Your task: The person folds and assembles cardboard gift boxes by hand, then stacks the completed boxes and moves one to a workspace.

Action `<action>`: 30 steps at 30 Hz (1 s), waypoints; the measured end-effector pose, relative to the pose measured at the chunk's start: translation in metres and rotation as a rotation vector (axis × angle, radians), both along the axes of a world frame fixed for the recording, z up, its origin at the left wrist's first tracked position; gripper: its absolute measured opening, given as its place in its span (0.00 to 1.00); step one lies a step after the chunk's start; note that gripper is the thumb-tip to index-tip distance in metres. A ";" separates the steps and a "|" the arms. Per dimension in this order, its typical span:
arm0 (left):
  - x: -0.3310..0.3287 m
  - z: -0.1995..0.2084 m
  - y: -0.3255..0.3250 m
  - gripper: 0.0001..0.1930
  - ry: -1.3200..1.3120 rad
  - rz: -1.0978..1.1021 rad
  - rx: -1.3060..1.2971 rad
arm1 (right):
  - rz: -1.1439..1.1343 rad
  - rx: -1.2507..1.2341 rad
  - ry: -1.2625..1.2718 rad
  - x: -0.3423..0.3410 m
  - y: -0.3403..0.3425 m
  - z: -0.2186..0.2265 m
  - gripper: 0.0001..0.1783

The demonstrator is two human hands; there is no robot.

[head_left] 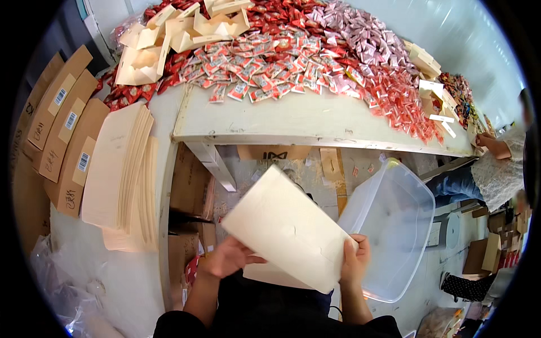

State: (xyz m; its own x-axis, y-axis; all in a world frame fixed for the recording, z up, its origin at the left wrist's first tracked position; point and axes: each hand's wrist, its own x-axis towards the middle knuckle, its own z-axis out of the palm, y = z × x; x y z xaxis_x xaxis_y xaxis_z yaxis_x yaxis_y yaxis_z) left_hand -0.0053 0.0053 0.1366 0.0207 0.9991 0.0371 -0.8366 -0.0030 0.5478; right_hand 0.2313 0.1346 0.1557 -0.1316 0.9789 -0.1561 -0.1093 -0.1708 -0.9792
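A flat cream cardboard sheet [290, 228], probably a flattened box blank, is tilted in front of me above my lap. My right hand [355, 262] grips its right edge, with the thumb on the upper face. At its lower left edge is my left hand [231, 258], fingers apart and partly hidden behind the card; no firm grip shows. Beneath lies another cream piece [275, 276], mostly covered. On the table to my left stands a stack of similar flat cream sheets [115, 169].
Heaps of red-and-white packets [265, 67], pink packets [363, 36] and red-wrapped pieces [400, 101] cover the far table [265, 118]. Folded cream boxes [141, 62] sit among them. A clear plastic tub [389, 231] stands right; brown cartons [73, 141] stand left. Another person's hand [493, 145] is far right.
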 end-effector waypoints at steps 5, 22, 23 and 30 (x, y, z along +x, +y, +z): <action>0.065 -0.010 0.031 0.26 0.563 0.309 -0.353 | 0.111 0.064 0.022 -0.037 -0.016 -0.004 0.21; 0.054 -0.007 0.033 0.18 0.354 0.009 -0.295 | 0.705 0.196 0.154 -0.002 -0.008 -0.004 0.25; 0.055 -0.010 0.033 0.18 0.370 0.013 -0.294 | 0.641 0.165 0.157 -0.003 -0.012 -0.008 0.22; 0.082 0.000 0.043 0.16 0.256 0.046 -0.296 | 0.335 0.165 -0.166 -0.034 -0.011 -0.001 0.10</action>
State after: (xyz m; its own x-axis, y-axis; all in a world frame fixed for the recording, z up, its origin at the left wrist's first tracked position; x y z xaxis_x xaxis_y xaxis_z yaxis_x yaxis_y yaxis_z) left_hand 0.0763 0.0480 0.1363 -0.0535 0.9660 -0.2531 -0.6755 0.1517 0.7216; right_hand 0.1974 0.1232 0.1552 -0.4333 0.9000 -0.0467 0.0878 -0.0094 -0.9961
